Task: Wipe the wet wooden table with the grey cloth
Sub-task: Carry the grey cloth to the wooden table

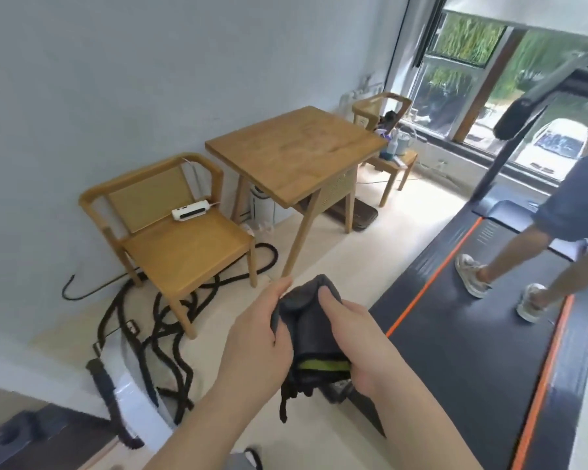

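A folded grey cloth (311, 322) with a green strip near its lower edge is held in front of me, above the floor. My left hand (255, 337) grips its left side, thumb on top. My right hand (357, 340) grips its right side, thumb pressed on the fabric. The square wooden table (296, 154) stands ahead against the white wall, well beyond the hands, its top bare with faint streaks.
A wooden chair (177, 239) with a white power strip (189, 210) stands left of the table, thick black ropes (163, 334) coiled beneath it. A second chair (382, 108) and low stool with bottles (396, 159) sit behind. On the treadmill (472, 334) at right, a person (537, 252) walks.
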Demonstrator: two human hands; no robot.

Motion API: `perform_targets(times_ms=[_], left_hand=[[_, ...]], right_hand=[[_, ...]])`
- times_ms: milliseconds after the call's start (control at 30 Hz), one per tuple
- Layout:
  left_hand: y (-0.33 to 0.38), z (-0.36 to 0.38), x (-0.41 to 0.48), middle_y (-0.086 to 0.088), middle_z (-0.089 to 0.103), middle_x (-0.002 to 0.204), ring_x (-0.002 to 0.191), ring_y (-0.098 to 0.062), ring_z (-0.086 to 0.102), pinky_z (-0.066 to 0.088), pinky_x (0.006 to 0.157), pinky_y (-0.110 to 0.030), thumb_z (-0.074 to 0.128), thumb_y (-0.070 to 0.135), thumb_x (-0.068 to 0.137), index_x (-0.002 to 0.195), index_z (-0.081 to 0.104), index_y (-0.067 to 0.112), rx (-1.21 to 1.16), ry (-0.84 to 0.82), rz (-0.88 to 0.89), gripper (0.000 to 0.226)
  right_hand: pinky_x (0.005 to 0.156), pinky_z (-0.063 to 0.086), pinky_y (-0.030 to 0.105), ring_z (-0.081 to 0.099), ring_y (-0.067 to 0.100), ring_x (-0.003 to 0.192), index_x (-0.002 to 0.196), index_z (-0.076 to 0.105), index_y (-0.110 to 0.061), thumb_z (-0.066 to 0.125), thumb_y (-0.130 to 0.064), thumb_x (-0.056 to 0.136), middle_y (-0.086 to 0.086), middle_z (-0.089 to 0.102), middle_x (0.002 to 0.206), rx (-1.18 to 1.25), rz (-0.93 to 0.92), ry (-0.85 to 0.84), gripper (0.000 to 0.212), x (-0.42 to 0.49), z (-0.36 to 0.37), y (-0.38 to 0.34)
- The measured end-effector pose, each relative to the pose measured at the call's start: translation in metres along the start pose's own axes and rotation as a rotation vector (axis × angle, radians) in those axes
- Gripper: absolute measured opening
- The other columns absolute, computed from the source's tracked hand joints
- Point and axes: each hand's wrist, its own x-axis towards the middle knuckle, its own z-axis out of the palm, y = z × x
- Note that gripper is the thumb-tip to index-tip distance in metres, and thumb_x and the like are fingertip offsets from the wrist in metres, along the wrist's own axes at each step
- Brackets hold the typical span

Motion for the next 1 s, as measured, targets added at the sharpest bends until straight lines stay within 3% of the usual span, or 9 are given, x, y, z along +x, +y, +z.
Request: perform_targets(times_ms=[200, 333, 400, 467, 533, 567, 633, 767, 1000], left_hand=[[-0.022, 0.022, 0.131, 0.016, 0.053, 0.148, 0.129, -0.003, 0.053, 0.047, 0.109, -0.031, 0.041, 0.019, 0.094, 0.158, 0.024, 0.043, 0.099, -0.248, 0.016, 0.07], [-0.031, 0.023, 0.25, 0.015, 0.026, 0.165, 0.144, -0.002, 0.033, 0.029, 0.117, -0.019, 0.041, 0.006, 0.099, 0.162, 0.012, 0.038, 0.045, -0.375, 0.004, 0.076], [-0.031, 0.014, 0.313, 0.019, 0.008, 0.167, 0.149, -0.002, 0.021, 0.026, 0.117, -0.017, 0.042, 0.002, 0.099, 0.161, 0.008, 0.04, 0.036, -0.358, 0.039, 0.08], [-0.035, 0.003, 0.373, 0.018, 0.03, 0.158, 0.143, -0.007, 0.035, 0.037, 0.117, -0.029, 0.048, 0.008, 0.1, 0.157, 0.023, 0.041, -0.018, -0.295, -0.018, 0.07], [-0.043, -0.003, 0.426, 0.014, 0.063, 0.124, 0.115, -0.012, 0.062, 0.057, 0.096, -0.04, 0.052, 0.021, 0.101, 0.128, 0.057, 0.039, -0.161, -0.239, -0.147, 0.033], [-0.046, -0.005, 0.449, 0.012, 0.07, 0.105, 0.099, -0.012, 0.068, 0.061, 0.084, -0.042, 0.052, 0.027, 0.102, 0.113, 0.065, 0.037, -0.219, -0.201, -0.215, 0.019], [-0.055, -0.002, 0.485, 0.012, 0.072, 0.089, 0.086, -0.011, 0.069, 0.061, 0.072, -0.041, 0.05, 0.036, 0.104, 0.099, 0.07, 0.037, -0.29, -0.179, -0.298, 0.02], [-0.068, 0.02, 0.534, 0.017, 0.075, 0.1, 0.095, -0.005, 0.069, 0.057, 0.083, -0.03, 0.047, 0.038, 0.106, 0.112, 0.069, 0.043, -0.342, -0.311, -0.364, 0.024], [-0.109, 0.057, 0.642, 0.004, 0.07, 0.098, 0.091, -0.015, 0.067, 0.054, 0.078, -0.032, 0.047, 0.034, 0.106, 0.102, 0.063, 0.03, -0.225, -0.143, -0.599, 0.017]], right_hand=[[0.102, 0.053, 0.044, 0.069, 0.023, 0.107, 0.116, 0.067, -0.029, 0.046, -0.057, 0.105, 0.002, 0.075, 0.113, -0.005, 0.051, -0.009, 0.037, 0.105, 0.016, -0.068], [0.109, 0.05, 0.049, 0.065, 0.028, 0.116, 0.132, 0.063, -0.025, 0.046, -0.052, 0.107, 0.006, 0.071, 0.123, 0.175, 0.078, 0.07, 0.04, 0.196, 0.031, -0.132], [0.107, 0.051, 0.052, 0.065, 0.03, 0.112, 0.125, 0.062, -0.021, 0.045, -0.047, 0.109, 0.009, 0.071, 0.12, 0.24, 0.091, 0.119, 0.035, 0.239, 0.041, -0.174], [0.103, 0.053, 0.053, 0.066, 0.032, 0.107, 0.113, 0.061, -0.017, 0.046, -0.043, 0.109, 0.012, 0.071, 0.115, 0.269, 0.119, 0.171, 0.03, 0.276, 0.049, -0.214], [0.099, 0.055, 0.053, 0.067, 0.034, 0.104, 0.11, 0.061, -0.016, 0.048, -0.043, 0.108, 0.014, 0.072, 0.111, 0.273, 0.142, 0.198, 0.03, 0.31, 0.056, -0.247], [0.096, 0.057, 0.053, 0.068, 0.035, 0.103, 0.11, 0.061, -0.016, 0.048, -0.044, 0.108, 0.014, 0.073, 0.109, 0.268, 0.147, 0.195, 0.031, 0.327, 0.059, -0.261], [0.089, 0.059, 0.05, 0.069, 0.034, 0.101, 0.11, 0.061, -0.018, 0.048, -0.047, 0.108, 0.013, 0.073, 0.108, 0.262, 0.162, 0.18, 0.032, 0.359, 0.066, -0.283], [0.079, 0.058, 0.04, 0.07, 0.029, 0.101, 0.113, 0.064, -0.017, 0.048, -0.046, 0.108, 0.012, 0.074, 0.11, 0.136, 0.162, 0.096, 0.033, 0.425, 0.068, -0.309], [0.076, 0.065, 0.043, 0.078, 0.032, 0.088, 0.113, 0.07, -0.005, 0.07, -0.017, 0.096, 0.018, 0.079, 0.096, -0.14, 0.193, -0.096, 0.02, 0.567, 0.044, -0.343]])
